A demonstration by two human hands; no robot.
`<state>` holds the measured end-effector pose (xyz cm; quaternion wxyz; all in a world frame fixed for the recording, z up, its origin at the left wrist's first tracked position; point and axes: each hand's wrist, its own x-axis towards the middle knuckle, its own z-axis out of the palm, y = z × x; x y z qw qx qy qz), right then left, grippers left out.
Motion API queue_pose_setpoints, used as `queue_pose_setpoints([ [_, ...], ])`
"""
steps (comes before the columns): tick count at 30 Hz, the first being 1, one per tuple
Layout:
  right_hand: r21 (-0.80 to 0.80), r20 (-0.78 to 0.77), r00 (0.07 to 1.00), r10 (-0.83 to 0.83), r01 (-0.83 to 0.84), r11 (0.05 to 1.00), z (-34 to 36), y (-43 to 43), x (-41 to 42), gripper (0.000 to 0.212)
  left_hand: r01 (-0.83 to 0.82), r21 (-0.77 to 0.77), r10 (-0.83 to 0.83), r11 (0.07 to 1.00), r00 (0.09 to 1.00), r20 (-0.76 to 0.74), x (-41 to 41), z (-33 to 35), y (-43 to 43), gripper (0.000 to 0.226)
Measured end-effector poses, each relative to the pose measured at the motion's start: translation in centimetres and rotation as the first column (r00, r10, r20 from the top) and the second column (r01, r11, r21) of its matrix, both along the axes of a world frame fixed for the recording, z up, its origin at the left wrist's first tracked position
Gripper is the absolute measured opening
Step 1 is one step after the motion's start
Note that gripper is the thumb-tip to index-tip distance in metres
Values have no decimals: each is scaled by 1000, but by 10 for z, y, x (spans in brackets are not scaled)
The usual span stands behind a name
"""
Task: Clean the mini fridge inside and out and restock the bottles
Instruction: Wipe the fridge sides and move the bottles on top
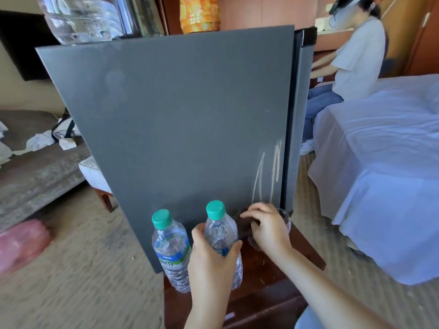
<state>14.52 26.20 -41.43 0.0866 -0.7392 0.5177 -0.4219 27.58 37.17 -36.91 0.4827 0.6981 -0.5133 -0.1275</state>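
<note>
The mini fridge (178, 115) stands on a dark wooden table (273, 274) with its grey door towards me; pale streaks mark the door's lower right. Two clear water bottles with green caps stand upright in front of it. My left hand (213, 260) grips the right bottle (219, 224) around its middle. The left bottle (171, 248) stands free beside it. My right hand (266, 229) curls over a clear glass (285, 217) at the fridge's lower right corner. The fridge's inside is hidden.
A large clear bottle (76, 17) and an orange packet (199, 13) sit on top of the fridge. A white bed (380, 162) is at the right, with a person (351, 55) sitting behind it. A sofa (35, 162), a stool (95, 172) and a pink bundle (21, 243) lie to the left.
</note>
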Motion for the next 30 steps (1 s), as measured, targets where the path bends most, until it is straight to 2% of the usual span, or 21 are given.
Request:
queue_pose_setpoints([
  [1, -82, 70, 997, -38, 44, 996, 17, -4, -2, 40, 1, 1, -1, 1000, 1000, 8, 0, 0, -2, 70],
  [3, -190, 113, 992, -54, 75, 979, 44, -8, -3, 39, 0, -1, 0, 1000, 1000, 20, -1, 1, -5, 71],
  [6, -221, 43, 998, -41, 49, 974, 44, -5, 0, 36, -5, -21, 5, 1000, 1000, 2, 0, 2, -12, 71],
  [9, -236, -44, 999, 0, -11, 972, 0, 3, 6, 38, -20, -42, 19, 999, 1000, -25, 1, 0, -17, 70],
  [12, -171, -82, 996, 44, -58, 984, -35, 7, 13, 34, -25, -71, 22, 997, 999, -43, 2, 0, -18, 69],
  [14, -51, -189, 980, 59, -70, 996, -54, 11, 18, 37, -30, -77, 27, 997, 999, -45, 3, -1, -18, 68],
  [16, 44, -231, 971, 62, -53, 998, -72, 16, 20, 43, -37, -87, 32, 996, 998, -60, 5, -1, -18, 68],
  [21, 111, -135, 990, 36, -21, 994, -61, 23, 18, 39, -31, -104, 25, 994, 998, -62, 6, -4, -23, 68],
  [24, 31, -12, 1000, 19, -18, 999, -50, 47, 1, 43, -32, -114, 24, 993, 997, -70, 6, -7, -28, 69],
  [27, -69, 30, 999, 22, -20, 997, -41, 66, -26, 46, -47, -105, 42, 993, 998, -52, 4, -8, -36, 74],
  [30, -129, 61, 997, -52, 60, 990, -30, 71, -49, 49, -67, -163, 64, 984, 998, -20, -2, -3, -37, 77],
])
